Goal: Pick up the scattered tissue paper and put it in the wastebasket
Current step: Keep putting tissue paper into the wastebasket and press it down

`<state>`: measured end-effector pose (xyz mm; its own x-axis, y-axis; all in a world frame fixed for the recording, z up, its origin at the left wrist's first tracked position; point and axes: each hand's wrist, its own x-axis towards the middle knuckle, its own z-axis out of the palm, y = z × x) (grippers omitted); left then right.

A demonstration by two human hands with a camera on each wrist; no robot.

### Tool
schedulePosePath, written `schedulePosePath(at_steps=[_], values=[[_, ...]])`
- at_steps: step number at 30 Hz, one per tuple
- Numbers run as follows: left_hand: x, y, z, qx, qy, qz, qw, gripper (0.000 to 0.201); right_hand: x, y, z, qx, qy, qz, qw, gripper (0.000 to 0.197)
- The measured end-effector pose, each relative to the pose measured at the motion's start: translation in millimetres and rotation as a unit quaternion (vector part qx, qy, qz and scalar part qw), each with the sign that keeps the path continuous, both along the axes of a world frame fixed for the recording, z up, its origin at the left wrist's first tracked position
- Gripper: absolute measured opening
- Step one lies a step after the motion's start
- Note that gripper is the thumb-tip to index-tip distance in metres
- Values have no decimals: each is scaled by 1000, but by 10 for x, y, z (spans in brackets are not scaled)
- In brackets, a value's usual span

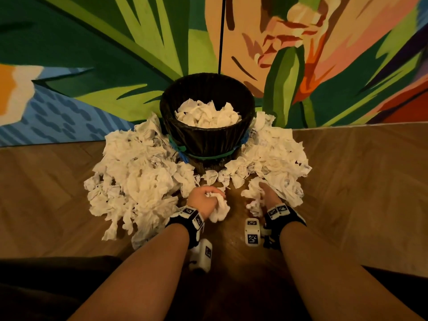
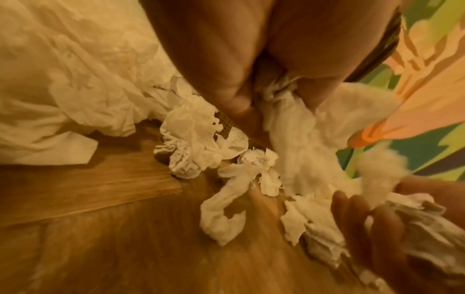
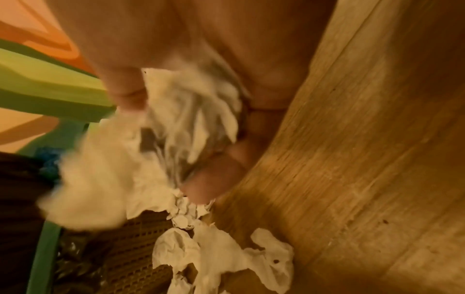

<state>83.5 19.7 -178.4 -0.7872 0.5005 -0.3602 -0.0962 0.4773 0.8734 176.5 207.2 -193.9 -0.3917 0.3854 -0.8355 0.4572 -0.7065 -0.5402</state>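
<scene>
Head view, left to right: scattered tissue paper is heaped at centre left; a wad is clenched in the left hand; more is gathered by the right hand, fingers curled round it, presumably for the wastebasket at upper centre.

Scattered tissue paper hides the wastebasket base; wrist views blur.

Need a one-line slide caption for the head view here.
Both hands, left hand and right hand, grip tissue wads before a half-full wastebasket ringed by scattered tissue paper.
</scene>
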Motion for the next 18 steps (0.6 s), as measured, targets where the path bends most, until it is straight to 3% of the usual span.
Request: schedulePosePath(at_steps=[3,5,8,10,12,16,18], values=[[-56,71,75,28,-3,57,998,35,-1,-48,51,47,-6,109,993,57],[-90,91,134,29,0,77,997,23,-4,-111,68,171,-54,214,960,46],[-118,38,148,17,2,130,991,7,-2,-244,7,278,-75,257,923,45],[-118,-37,92,-9,8,136,991,9,-1,-389,-53,368,-127,366,845,50],[-110,-143,32,-59,23,122,991,15,10,-543,-135,417,-130,438,786,44],[-144,-305,-154,-172,21,72,982,37,-29,-805,-332,447,-119,576,674,46],[-135,-351,-233,-216,31,61,974,34,-51,-899,-389,448,-101,625,632,45]])
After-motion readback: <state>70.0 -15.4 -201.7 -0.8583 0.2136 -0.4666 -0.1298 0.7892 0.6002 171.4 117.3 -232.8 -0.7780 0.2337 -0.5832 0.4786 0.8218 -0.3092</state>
